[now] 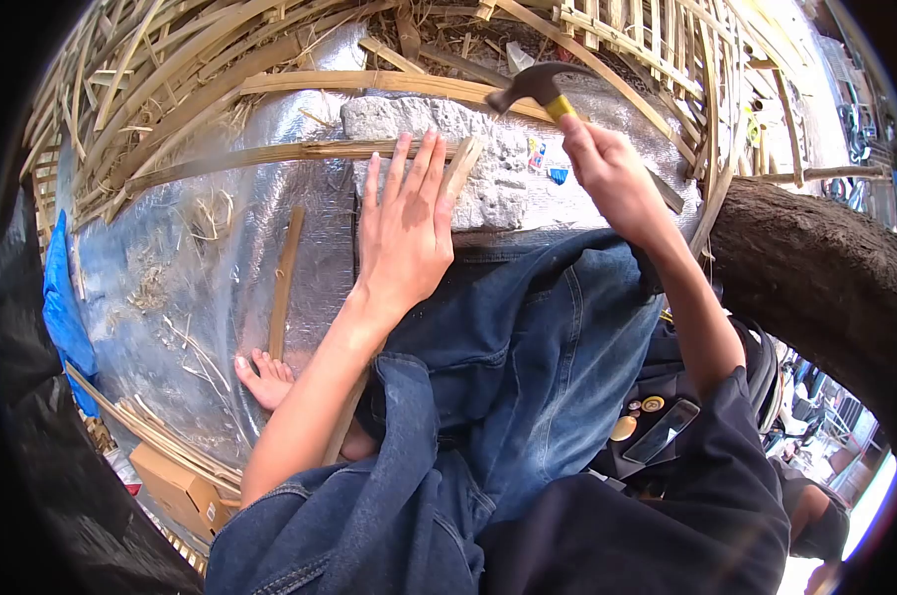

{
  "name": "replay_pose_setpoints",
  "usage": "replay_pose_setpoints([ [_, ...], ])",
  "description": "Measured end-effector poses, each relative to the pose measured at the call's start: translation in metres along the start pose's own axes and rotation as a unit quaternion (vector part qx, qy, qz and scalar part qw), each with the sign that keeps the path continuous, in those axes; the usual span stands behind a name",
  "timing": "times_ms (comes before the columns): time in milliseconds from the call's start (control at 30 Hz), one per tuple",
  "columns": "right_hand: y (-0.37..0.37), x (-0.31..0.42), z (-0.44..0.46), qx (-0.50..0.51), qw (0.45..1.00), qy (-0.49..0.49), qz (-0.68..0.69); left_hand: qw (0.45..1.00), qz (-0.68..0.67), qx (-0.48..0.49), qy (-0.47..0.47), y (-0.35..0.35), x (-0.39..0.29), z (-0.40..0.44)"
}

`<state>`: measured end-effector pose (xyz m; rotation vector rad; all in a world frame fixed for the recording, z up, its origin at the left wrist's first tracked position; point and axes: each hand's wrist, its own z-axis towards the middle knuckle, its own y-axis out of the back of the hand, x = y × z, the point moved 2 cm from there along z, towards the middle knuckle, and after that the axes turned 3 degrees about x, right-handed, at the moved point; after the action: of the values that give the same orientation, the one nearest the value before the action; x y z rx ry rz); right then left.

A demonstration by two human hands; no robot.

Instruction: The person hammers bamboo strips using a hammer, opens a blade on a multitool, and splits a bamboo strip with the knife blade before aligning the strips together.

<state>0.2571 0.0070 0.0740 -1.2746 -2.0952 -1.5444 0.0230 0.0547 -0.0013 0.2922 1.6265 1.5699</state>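
My right hand (612,174) is closed around a claw hammer (543,81), gripping it high up, close to its dark head and yellow collar. The hammer is raised above the right part of a rough grey concrete block (503,178). On the block, my left hand (406,233) lies with fingers stretched out over a long bamboo strip (270,152). A short split bamboo piece (460,167) slants beside its index finger, crossing the strip's right end. Whether the left thumb touches that piece I cannot tell. A small blue scrap (559,176) lies right of the block.
Silvery foil sheeting (201,288) covers the ground, with another bamboo strip (286,283) near my bare foot (263,379). Woven bamboo lattice curves behind the block. A thick trunk (805,268) stands at right, a cardboard box (176,486) at lower left. Another person's arm shows at lower right.
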Motion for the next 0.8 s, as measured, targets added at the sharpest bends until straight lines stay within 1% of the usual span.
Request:
replay_pose_setpoints([
  [33, 0.0, 0.004, -0.003, -0.01, 1.0, 0.012, -0.027, 1.0, 0.005, -0.004, -0.004, 0.0, 0.0, 0.001],
  [67, -0.003, 0.0, 0.001, 0.033, 0.99, 0.064, -0.119, 1.0, 0.003, -0.004, -0.005, -0.001, 0.0, 0.002],
  [100, -0.001, 0.002, -0.001, 0.032, 0.99, 0.061, -0.119, 1.0, 0.01, -0.002, -0.005, -0.002, 0.0, 0.001],
  [167, 0.005, 0.011, -0.005, -0.005, 0.999, 0.022, -0.033, 1.0, 0.017, -0.002, -0.006, -0.002, 0.001, 0.002],
  [200, 0.006, 0.014, -0.007, -0.036, 0.999, 0.019, -0.019, 1.0, 0.013, -0.002, -0.004, 0.0, 0.0, 0.003],
  [233, 0.002, 0.016, -0.009, -0.033, 0.999, 0.02, -0.02, 1.0, 0.008, -0.001, -0.002, 0.001, 0.0, 0.001],
  [300, -0.004, 0.015, -0.013, -0.011, 0.997, 0.005, -0.08, 1.0, 0.016, 0.003, 0.001, 0.001, -0.001, 0.0],
  [333, -0.008, 0.009, -0.007, -0.019, 0.986, 0.1, -0.134, 1.0, 0.024, 0.008, 0.003, 0.0, -0.001, 0.001],
  [367, -0.005, 0.005, -0.008, -0.021, 0.986, 0.099, -0.134, 1.0, 0.023, 0.008, 0.001, 0.0, -0.002, 0.001],
  [433, 0.003, 0.014, -0.011, -0.032, 0.999, 0.003, -0.043, 1.0, 0.023, -0.001, -0.001, -0.002, 0.0, 0.001],
  [467, 0.003, 0.013, -0.01, -0.046, 0.999, -0.002, -0.007, 1.0, 0.022, 0.0, 0.001, -0.002, 0.0, 0.0],
  [500, 0.0, 0.012, -0.011, -0.046, 0.999, -0.002, -0.008, 1.0, 0.024, -0.002, 0.0, -0.003, 0.0, -0.001],
  [567, -0.008, 0.008, -0.011, -0.009, 0.996, 0.014, -0.082, 1.0, 0.028, -0.006, -0.005, -0.003, 0.0, 0.0],
  [600, -0.011, 0.011, -0.009, -0.008, 0.989, 0.071, -0.128, 1.0, 0.03, -0.004, -0.003, -0.004, 0.0, 0.001],
  [633, -0.008, 0.012, -0.011, -0.01, 0.989, 0.069, -0.128, 0.999, 0.033, -0.002, -0.001, -0.004, 0.001, 0.0],
  [700, 0.0, 0.017, -0.013, -0.032, 0.999, -0.006, -0.019, 0.999, 0.034, -0.004, -0.003, -0.004, 0.001, 0.0],
  [733, 0.002, 0.013, -0.01, -0.051, 0.999, 0.01, 0.0, 0.999, 0.034, -0.006, -0.003, -0.004, 0.001, 0.0],
  [767, 0.0, 0.014, -0.013, -0.05, 0.999, 0.01, -0.002, 0.999, 0.033, -0.007, -0.001, -0.004, 0.0, -0.001],
  [800, -0.004, 0.015, -0.017, -0.032, 0.998, 0.021, -0.047, 0.999, 0.034, -0.005, -0.001, -0.004, 0.0, -0.001],
])
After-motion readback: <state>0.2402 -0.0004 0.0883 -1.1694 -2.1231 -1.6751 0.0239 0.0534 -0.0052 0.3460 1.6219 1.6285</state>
